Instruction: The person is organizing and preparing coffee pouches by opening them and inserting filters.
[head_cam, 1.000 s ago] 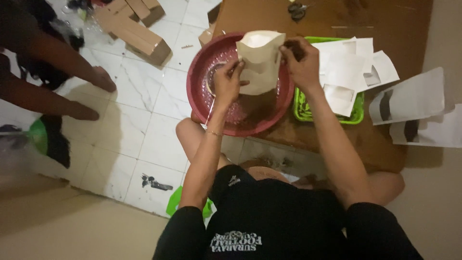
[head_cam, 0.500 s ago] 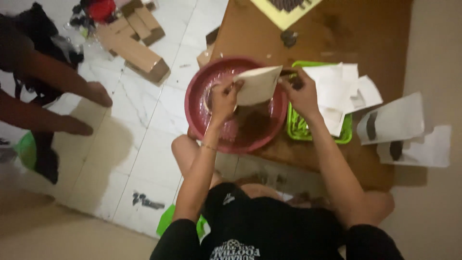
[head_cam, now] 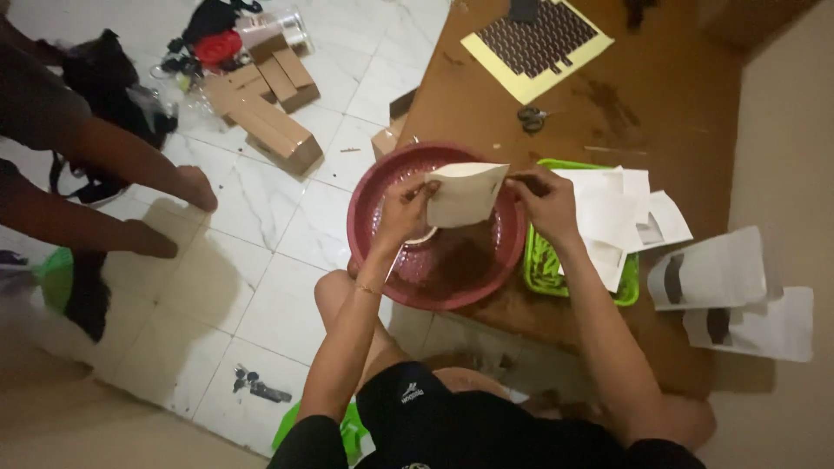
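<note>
White paper pouch (head_cam: 465, 193): pinched by left hand (head_cam: 407, 201) at 9 o'clock, right hand (head_cam: 546, 198) at 3; best kept level over red basin (head_cam: 382, 252), apparently mouth-up.

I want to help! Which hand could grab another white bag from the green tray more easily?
The right hand, probably. It holds the white pouch by its right edge, right beside the green tray of white bags. The left hand grips the pouch's other edge, over the red basin.

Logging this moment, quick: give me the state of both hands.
Left hand: closed, pinching the left edge of the white paper pouch.
Right hand: closed on the pouch's right edge.
</note>
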